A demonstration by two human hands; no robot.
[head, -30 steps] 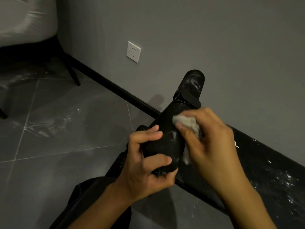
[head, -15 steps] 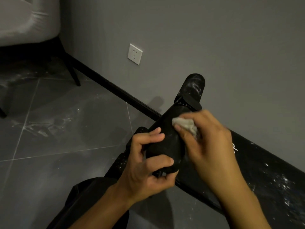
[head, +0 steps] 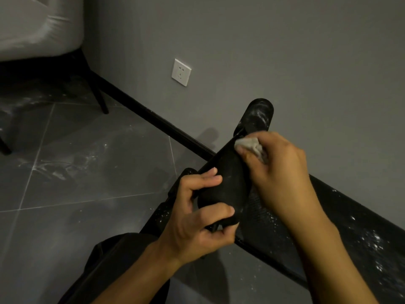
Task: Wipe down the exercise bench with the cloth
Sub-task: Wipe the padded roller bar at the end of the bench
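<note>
**Cloth is travelling up the roller pad, away from the steadying hand**

Head view: the right hand (head: 282,172) is bunching a pale grey cloth (head: 249,145) in curled fingers and pressing it against the upper side of a black roller pad (head: 228,172) at the end of the bench (head: 328,216). Over the last second the cloth has been climbing the pad. It is now working well above the left hand (head: 197,218), just short of the joint where a second, dusty far roller (head: 258,115) is standing beyond the right fingertips. The left hand has not been shifting: it is gripping the pad's near end, fingers wrapped over the top and thumb curled underneath, bracing it against the rubbing.

By my judgement this pad is getting close to finished, since the stretch between the two hands is looking dark and clean. White specks (head: 370,240) are lying thick on the long bench surface below the right wrist, and the far roller is showing the same powder, so most of the wiping is probably waiting to be done.

As for writing, nothing legible is showing. A small white mark on the bench edge beside the right forearm is too small to read, and the wall socket (head: 181,72) above the left hand is carrying no visible label.
</note>
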